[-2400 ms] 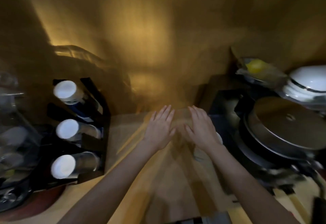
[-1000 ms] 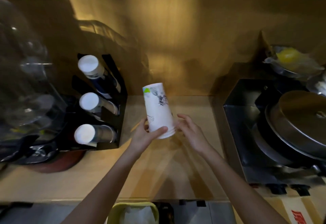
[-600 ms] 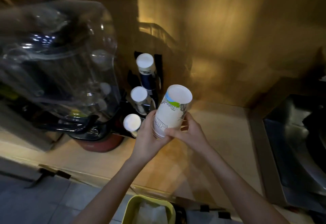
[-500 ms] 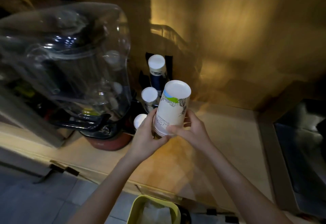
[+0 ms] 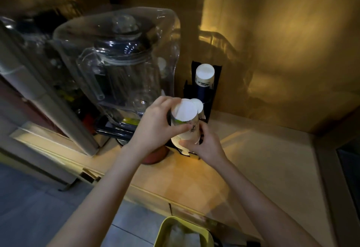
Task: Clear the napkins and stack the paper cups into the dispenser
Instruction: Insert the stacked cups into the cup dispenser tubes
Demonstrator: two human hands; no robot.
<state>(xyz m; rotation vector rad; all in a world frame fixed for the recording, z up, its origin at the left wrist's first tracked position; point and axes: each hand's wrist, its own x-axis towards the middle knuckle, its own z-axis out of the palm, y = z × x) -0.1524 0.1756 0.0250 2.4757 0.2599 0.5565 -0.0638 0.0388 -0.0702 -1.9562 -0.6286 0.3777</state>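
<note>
Two forearms reach out over the pale surface (image 5: 253, 169), past a yellow-green bin (image 5: 165, 233) at the near edge; the right hand (image 5: 206, 145) cups the lower rim of the paper cup stack (image 5: 185, 122), likely steering its open end into the black dispenser (image 5: 218, 75); the left hand (image 5: 155, 124) is wrapped around its upper part, thumb across the print, holding it base-up and tilted; behind, a filled slot shows a white cup base (image 5: 205, 72), and a clear lidded jar (image 5: 120, 65) stands just left.
</note>
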